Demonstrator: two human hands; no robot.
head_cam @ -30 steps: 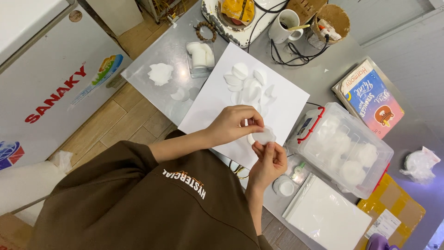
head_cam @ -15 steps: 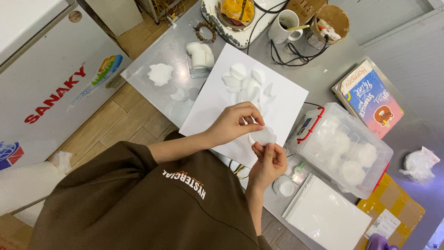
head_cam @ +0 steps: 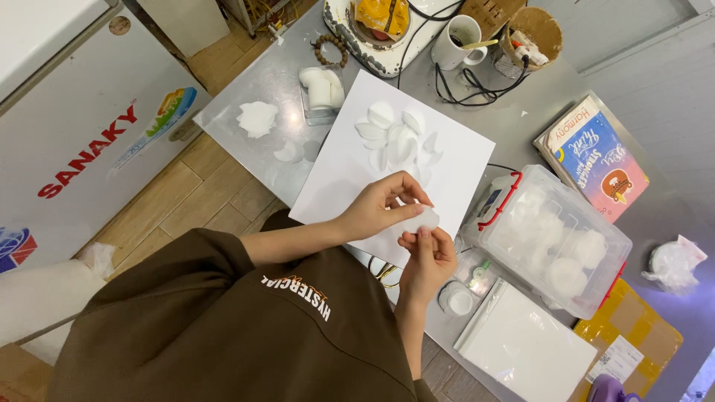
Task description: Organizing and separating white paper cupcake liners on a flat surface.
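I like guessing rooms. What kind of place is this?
Probably a small home craft workshop. The hands, left hand and right hand, hold a white petal piece over a white sheet covered in similar pieces, beside a clear storage box of more.

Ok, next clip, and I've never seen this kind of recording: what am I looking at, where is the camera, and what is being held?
There is no machine here: a person in a brown top works with two bare hands. The single picture looks steeply down on the hands and a grey table.

The left hand and the right hand meet over the near edge of a large white sheet, and together their fingers pinch one small white petal-shaped piece. More such white pieces lie in a cluster farther up the sheet.

Around it: a small clear tray of white pieces, a clear lidded box with red latches, a colourful book, a white mug, a bead bracelet and a flat white pack.
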